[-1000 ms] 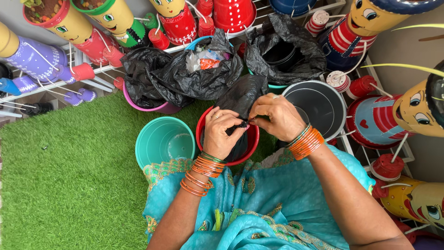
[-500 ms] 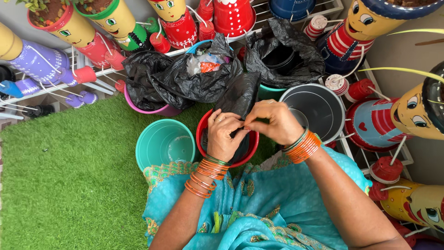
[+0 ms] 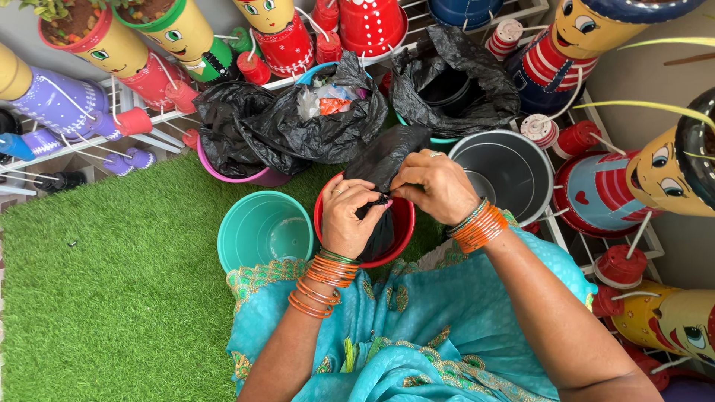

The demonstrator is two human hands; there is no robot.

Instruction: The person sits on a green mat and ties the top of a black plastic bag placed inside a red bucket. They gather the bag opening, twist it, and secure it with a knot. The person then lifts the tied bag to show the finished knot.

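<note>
A black plastic bag (image 3: 387,160) is pinched at its edge by the left hand (image 3: 348,221) and right hand (image 3: 436,186) above a red bucket (image 3: 403,223), whose inside is largely hidden. Green artificial turf (image 3: 112,283) covers the floor; painted doll-faced pots (image 3: 663,175) are partly cut off.

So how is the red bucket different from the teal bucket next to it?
The red bucket has a black plastic bag going into it, pinched by the left hand and right hand; the teal bucket has no bag and nobody touches it. Both are round, open-topped, standing on green turf.
</note>
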